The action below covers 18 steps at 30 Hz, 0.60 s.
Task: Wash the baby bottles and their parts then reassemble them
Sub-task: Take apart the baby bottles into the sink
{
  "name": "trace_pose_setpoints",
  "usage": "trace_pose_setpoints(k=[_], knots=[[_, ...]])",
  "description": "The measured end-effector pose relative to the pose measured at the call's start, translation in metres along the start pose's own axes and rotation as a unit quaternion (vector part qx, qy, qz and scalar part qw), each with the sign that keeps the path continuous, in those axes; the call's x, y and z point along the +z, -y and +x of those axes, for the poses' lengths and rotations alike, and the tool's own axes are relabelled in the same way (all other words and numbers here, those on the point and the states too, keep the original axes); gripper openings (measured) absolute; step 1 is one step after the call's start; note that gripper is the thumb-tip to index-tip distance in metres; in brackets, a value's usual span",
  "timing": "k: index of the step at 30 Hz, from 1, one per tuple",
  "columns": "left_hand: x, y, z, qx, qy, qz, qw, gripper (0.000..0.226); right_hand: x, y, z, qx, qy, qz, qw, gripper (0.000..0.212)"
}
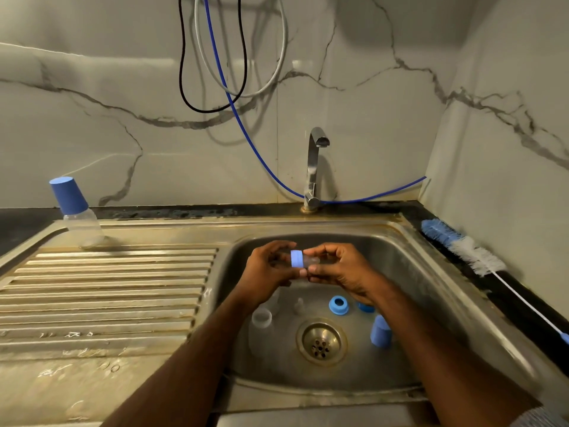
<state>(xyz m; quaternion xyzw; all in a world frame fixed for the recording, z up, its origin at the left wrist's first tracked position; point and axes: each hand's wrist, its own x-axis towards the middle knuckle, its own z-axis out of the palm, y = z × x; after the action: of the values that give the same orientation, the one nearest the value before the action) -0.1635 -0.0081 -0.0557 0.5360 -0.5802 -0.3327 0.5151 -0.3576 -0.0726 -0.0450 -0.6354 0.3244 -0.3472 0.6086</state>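
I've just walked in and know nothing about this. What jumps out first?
Two hands meet over the sink: the left hand and right hand pinch a blue ring on a clear bottle part. Below them lie another blue ring, a blue cap and a clear bottle. A capped bottle stands far left; a brush lies right.

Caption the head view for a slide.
Both hands, left hand and right hand, hold a blue-ringed baby bottle over the steel sink.
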Motion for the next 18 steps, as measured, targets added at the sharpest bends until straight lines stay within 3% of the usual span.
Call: trace_pose_setpoints(k=[5, 11, 18], knots=[[-0.007, -0.001, 0.000, -0.003, 0.055, -0.052, 0.997, 0.051, 0.003, 0.002, 0.000, -0.013, -0.034, -0.009, 0.999, 0.024], [-0.006, -0.003, 0.000, -0.001, 0.069, -0.041, 0.997, 0.045, 0.007, 0.007, 0.001, -0.043, -0.065, -0.074, 0.994, 0.014], [-0.004, -0.001, 0.003, 0.012, 0.059, -0.019, 0.998, 0.041, 0.024, 0.000, 0.005, -0.098, -0.148, -0.134, 0.975, 0.018]])
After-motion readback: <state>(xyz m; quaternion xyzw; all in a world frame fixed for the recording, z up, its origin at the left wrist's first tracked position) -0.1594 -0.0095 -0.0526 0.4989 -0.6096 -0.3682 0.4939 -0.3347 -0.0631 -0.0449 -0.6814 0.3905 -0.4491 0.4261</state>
